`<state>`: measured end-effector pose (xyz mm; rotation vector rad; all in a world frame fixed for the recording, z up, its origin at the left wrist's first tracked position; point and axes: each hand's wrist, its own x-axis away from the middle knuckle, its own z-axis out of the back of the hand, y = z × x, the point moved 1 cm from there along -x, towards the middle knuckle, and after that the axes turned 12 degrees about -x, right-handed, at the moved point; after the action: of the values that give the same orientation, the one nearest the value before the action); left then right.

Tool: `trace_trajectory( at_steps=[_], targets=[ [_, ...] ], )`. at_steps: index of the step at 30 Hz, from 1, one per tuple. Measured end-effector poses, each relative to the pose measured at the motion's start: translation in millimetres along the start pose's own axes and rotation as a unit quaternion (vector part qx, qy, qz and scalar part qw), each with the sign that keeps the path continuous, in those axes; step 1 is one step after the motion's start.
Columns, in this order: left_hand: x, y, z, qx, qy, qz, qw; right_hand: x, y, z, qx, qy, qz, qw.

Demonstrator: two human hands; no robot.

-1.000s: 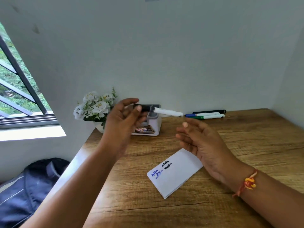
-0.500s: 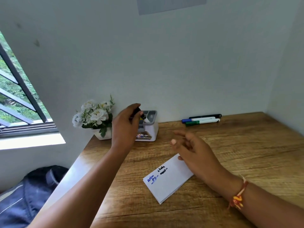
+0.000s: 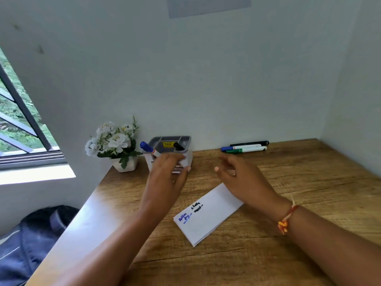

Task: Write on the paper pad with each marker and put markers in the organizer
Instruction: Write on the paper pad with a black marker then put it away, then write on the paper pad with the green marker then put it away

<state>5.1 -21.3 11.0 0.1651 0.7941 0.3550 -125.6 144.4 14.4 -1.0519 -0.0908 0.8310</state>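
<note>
Brown wood-grain desk in a white corner, barred window on the left. Grey-topped white plastic organizer at the back wall holds a blue-capped marker and a black marker. White paper pad sits mid-desk. Both the left hand and right hand have loose fingers and are holding nothing.

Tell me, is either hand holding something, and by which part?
Nothing seems held. Both the left hand and the right hand have relaxed, empty fingers; the blue marker and black marker stand in the organizer.
</note>
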Motion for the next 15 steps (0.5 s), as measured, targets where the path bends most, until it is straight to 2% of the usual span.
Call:
trace_trajectory(
  at_steps=[3,6,11,15],
  targets=[
    [12,-2,-9,-0.010,-0.083,-0.020,0.996,-32,21,11,0.130,-0.002,-0.008,0.991],
    [10,-5,-14,-0.024,-0.123,-0.017,0.992,-58,44,18,0.212,-0.016,-0.022,0.977],
    [8,-9,-16,-0.041,-0.147,-0.033,0.988,-78,64,15,0.273,-0.059,-0.032,0.960],
    [7,-10,-17,-0.042,-0.144,-0.044,0.988,-84,71,14,0.309,-0.018,-0.022,0.950]
  ],
)
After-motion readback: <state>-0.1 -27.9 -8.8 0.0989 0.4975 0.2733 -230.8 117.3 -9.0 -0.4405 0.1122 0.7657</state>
